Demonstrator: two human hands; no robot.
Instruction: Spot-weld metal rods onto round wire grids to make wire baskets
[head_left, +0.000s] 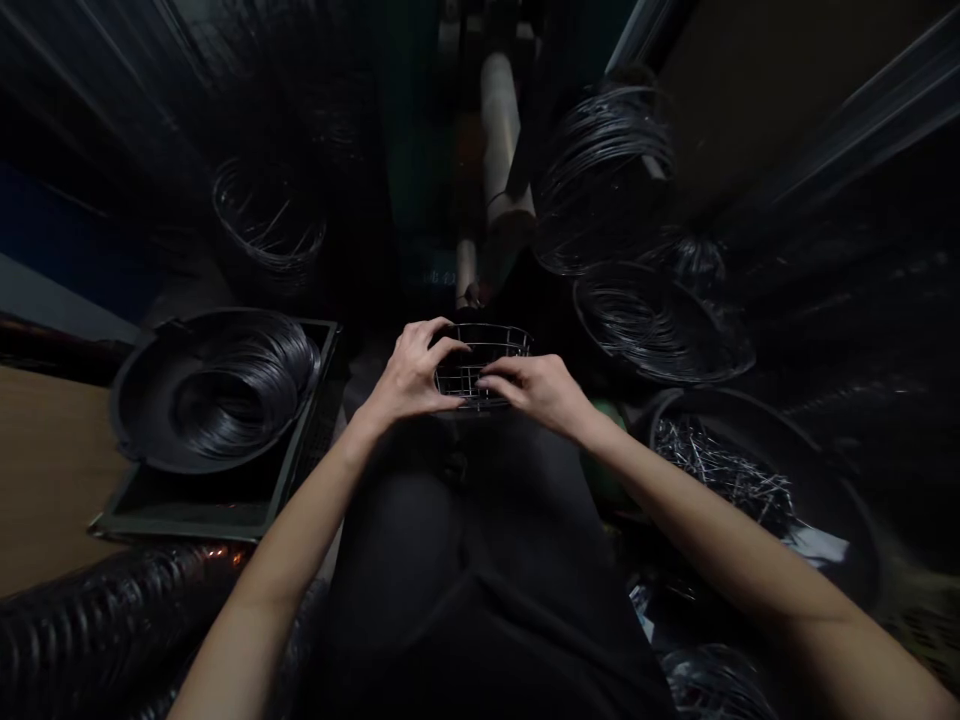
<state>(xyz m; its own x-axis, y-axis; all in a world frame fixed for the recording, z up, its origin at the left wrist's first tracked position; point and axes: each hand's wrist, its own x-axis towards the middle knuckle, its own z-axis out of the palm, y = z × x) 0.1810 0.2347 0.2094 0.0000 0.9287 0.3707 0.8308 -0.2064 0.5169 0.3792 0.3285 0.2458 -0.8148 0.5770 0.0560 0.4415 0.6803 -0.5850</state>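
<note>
A small basket of welded metal wire (480, 368) sits above my lap, its rim tilted toward the far side. My left hand (411, 372) wraps its left side, fingers curling over the rim. My right hand (534, 392) presses on its right side, fingers lying across the mesh. Part of the basket is hidden behind both hands. Nothing else shows inside the mesh, though the dim light makes that hard to tell.
A coil of black wire (240, 385) lies in a dark round pan (142, 400) at left. Several more wire coils (607, 180) stand at upper right. A dark tub of cut wire pieces (720, 475) sits at right. A pale roller (499, 130) stands ahead.
</note>
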